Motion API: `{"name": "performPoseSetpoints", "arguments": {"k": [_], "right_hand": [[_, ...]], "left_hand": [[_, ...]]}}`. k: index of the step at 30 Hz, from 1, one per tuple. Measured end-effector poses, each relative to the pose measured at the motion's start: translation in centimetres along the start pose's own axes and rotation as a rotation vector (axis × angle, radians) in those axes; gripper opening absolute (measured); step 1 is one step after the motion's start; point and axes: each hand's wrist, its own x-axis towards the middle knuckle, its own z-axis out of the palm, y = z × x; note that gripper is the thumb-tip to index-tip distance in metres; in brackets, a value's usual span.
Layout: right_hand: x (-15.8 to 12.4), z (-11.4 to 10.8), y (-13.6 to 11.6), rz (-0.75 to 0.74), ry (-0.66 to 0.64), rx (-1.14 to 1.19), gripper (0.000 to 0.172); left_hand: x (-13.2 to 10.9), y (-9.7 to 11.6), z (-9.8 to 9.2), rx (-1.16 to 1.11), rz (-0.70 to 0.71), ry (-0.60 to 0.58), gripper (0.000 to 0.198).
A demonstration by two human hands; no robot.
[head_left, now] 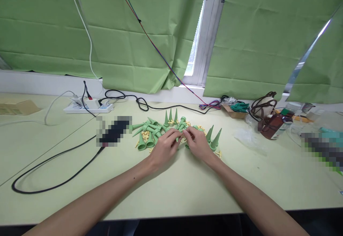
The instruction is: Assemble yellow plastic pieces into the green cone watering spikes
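My left hand [166,145] and my right hand [197,143] meet over the middle of a pile, fingertips nearly touching. The left fingers are closed around a green cone-shaped piece [177,137], mostly covered by them. My right fingers are pinched beside it; what they hold is too small to make out. Around the hands lie several green plastic cones [142,144], some upright, some on their sides. Small yellow pieces [145,135] are scattered among them. More upright green cones [215,140] stand just right of my right hand.
Left of the pile lies a blurred dark device [115,131] on a looping black cable [53,190]. A white power strip [88,109] sits behind it. At right are a brown bottle [277,124], a clear plastic bag [250,139] and a small cardboard box [233,113].
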Motion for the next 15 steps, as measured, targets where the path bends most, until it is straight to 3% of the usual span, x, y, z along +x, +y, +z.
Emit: {"name": "performPoseSetpoints", "arguments": {"k": [15], "right_hand": [[0.06, 0.27, 0.37, 0.051, 0.004, -0.043, 0.052]], "left_hand": [[-0.14, 0.46, -0.06, -0.023, -0.024, -0.056, 0.021]]}}
